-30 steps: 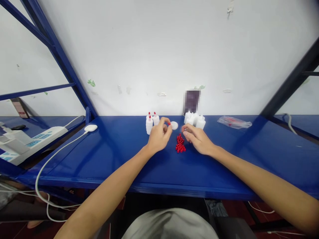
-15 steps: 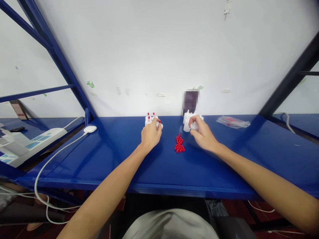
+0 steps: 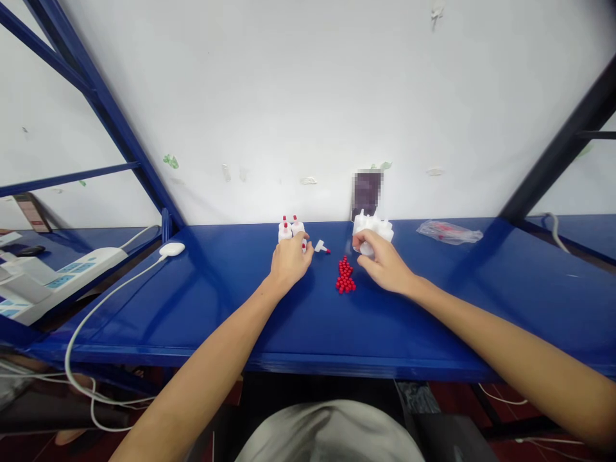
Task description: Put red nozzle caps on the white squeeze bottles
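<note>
Several red-capped bottles (image 3: 285,234) stand done by my left hand (image 3: 289,261), bare bottles (image 3: 362,224) remain by my right hand (image 3: 383,258), both curled, grips unclear.

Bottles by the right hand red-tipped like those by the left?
No, the visible nozzles on the white bottles by the right hand are plain white, with no red tips.

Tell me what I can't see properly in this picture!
In the head view:
What the left hand grips, if anything: its back hides it.
How many white bottles stand by the right hand: it and the front ones block some.
The dark thing behind them: blurred into squares.
The red bits in the clear bag: too small.
</note>
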### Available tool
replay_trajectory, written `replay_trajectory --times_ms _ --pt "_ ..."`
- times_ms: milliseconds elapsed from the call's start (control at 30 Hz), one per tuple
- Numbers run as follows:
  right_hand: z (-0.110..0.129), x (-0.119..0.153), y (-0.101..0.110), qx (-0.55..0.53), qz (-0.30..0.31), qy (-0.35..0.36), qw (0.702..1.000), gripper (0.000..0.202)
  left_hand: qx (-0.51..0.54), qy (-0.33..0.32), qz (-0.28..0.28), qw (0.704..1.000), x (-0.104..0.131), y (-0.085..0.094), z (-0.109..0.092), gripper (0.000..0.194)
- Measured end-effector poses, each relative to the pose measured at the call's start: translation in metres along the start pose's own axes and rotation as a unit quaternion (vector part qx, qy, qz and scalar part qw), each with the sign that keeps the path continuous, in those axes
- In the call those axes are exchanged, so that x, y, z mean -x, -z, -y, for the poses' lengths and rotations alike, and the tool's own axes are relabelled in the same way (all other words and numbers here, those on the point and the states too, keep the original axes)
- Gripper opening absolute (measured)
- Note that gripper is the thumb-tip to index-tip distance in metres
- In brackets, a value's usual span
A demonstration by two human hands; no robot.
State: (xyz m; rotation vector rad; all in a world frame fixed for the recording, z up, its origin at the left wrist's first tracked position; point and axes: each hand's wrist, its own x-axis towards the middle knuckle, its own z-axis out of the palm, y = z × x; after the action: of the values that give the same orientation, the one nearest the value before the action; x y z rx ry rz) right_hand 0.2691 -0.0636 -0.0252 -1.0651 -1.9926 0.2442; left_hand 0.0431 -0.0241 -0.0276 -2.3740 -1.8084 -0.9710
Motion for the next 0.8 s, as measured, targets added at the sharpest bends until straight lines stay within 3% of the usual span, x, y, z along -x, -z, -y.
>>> replay_trajectory --times_ms 167,333,400,600,800 --pt "0.000 0.000 -0.001 0.009 0.010 0.014 1.000 0.021 -0.032 -0.057 0.032 0.997 0.005 0.001 -0.002 0.031" --pt "0.000 -0.001 -0.003 0.016 0.015 0.022 1.000 0.018 -0.054 -0.208 0.078 0.973 0.009 -0.001 -0.008 0.037" --pt "0.000 -0.001 -0.003 0.016 0.015 0.023 0.999 0.019 -0.073 -0.239 0.109 0.962 0.010 -0.004 -0.011 0.044" --pt "0.000 -0.001 -0.003 0.019 0.019 0.018 0.999 0.018 -0.086 -0.207 0.157 0.962 0.009 -0.013 -0.014 0.062" --pt "0.001 -0.001 -0.003 0.016 0.022 0.018 0.999 0.018 -0.049 -0.222 0.154 0.961 0.008 -0.014 -0.011 0.049"
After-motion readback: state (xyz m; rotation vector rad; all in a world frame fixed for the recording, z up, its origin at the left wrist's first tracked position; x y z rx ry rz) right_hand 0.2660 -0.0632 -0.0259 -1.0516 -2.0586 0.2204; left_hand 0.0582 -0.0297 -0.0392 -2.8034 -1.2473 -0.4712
